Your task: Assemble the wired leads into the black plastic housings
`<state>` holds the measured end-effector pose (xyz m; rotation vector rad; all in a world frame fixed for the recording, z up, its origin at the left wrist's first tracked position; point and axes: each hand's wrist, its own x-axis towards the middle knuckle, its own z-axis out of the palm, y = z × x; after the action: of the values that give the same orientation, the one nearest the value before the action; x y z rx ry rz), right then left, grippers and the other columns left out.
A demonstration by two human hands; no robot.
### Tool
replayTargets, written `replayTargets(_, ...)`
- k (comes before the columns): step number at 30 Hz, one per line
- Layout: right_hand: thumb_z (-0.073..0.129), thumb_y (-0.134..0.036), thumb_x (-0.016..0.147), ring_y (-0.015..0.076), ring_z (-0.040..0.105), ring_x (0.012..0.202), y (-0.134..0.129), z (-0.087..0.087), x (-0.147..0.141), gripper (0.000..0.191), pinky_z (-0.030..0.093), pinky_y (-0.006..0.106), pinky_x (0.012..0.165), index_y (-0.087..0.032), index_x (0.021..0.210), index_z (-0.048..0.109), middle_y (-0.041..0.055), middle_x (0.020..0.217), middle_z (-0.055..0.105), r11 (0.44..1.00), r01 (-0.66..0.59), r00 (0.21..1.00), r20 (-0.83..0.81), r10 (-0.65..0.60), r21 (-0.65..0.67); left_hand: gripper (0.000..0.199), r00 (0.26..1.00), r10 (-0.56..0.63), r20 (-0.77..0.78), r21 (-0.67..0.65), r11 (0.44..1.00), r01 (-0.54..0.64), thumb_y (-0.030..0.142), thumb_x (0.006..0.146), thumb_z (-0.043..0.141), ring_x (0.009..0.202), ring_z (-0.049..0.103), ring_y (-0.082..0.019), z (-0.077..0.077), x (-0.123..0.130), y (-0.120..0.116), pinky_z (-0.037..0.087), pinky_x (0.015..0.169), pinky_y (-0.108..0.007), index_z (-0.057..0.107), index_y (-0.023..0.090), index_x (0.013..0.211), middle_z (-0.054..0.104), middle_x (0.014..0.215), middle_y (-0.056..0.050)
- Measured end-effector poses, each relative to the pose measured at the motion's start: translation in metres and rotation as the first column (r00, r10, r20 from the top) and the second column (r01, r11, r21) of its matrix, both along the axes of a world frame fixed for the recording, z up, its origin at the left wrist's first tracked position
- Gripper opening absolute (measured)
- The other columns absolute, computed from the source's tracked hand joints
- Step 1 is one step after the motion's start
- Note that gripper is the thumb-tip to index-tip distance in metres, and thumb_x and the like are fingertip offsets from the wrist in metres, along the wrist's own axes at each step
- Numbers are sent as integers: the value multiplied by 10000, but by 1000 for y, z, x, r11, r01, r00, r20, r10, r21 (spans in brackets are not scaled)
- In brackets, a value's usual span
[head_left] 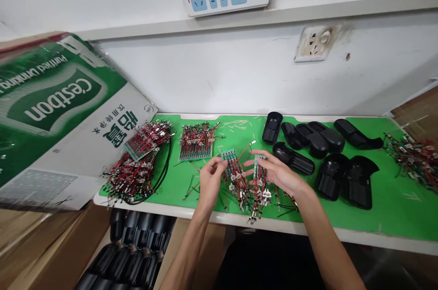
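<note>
- Left hand (210, 180) pinches a small wired circuit board (228, 157), over the green mat (386, 212).
- Right hand (277, 173) pinches a second wired board (260, 161), just beside it.
- Heaps of wired boards (137, 162) lie to the left; black plastic shells (331, 176) lie to the right.

Streaked red and black on the wires (137, 176), green on the circuit boards (228, 157) and mat (174, 189), black on the plastic shells (331, 176).
</note>
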<state>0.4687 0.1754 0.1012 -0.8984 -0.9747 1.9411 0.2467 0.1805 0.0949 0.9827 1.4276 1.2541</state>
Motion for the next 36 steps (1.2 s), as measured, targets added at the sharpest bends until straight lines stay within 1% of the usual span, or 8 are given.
replayTargets(4,693,-458,946,268,718,1090,-2,2,0,471,627,432,833,-274,1330,492,102,1279,678,998,23,995,100,-29,58,314,998,68,19,33,997,-68,456,698,757,630,405,-98,4,-4,2,324,607,-229,609,194,790,487,688,44)
replayTargets(9,676,-430,957,279,729,1051,1,8,-3,465,628,458,825,-269,1340,467,104,1188,716,987,138,990,-12,-138,84,307,993,117,15,56,992,-117,451,708,754,581,347,-90,13,-8,3,286,572,-232,584,206,780,424,648,66)
replayTargets(12,634,-446,985,265,733,1020,1,11,-4,435,624,438,811,-275,1345,460,97,1174,717,964,205,976,36,-214,172,305,995,101,1,75,992,-101,461,724,744,588,374,-94,15,-7,1,305,583,-231,584,208,782,433,641,66)
replayTargets(17,579,-458,1021,248,718,1052,-3,23,-8,371,605,451,895,-271,1330,495,79,1136,719,948,-11,999,41,-2,318,292,993,114,-43,140,984,-107,449,756,749,593,374,-89,18,-1,-1,310,587,-228,618,197,821,464,648,61)
replayTargets(23,587,-469,1013,213,698,862,-4,33,-15,345,597,399,781,-277,1285,500,52,1038,702,894,206,973,13,-230,398,324,975,212,61,144,965,-219,475,757,764,555,315,-79,25,-3,-2,251,528,-228,600,210,847,417,656,72)
replayTargets(28,611,-441,1010,202,693,832,-2,36,-17,316,591,394,785,-287,1264,503,30,1003,682,868,277,958,-48,-283,413,294,990,126,66,140,981,-134,423,750,787,580,331,-82,31,-4,-5,253,549,-232,598,201,789,407,646,66)
replayTargets(31,640,-408,1001,204,696,860,-2,38,-18,309,610,398,796,-282,1253,510,32,1012,674,886,233,972,-72,-223,400,279,990,70,122,114,990,-84,404,753,792,617,371,-86,31,-4,-5,288,581,-228,610,194,772,430,668,55)
replayTargets(36,672,-399,990,200,699,926,0,36,-19,304,630,375,800,-271,1219,519,36,1019,671,913,238,968,-154,-196,331,307,985,48,165,67,996,-59,397,694,841,636,380,-86,34,-3,-5,316,591,-219,632,181,754,444,674,50)
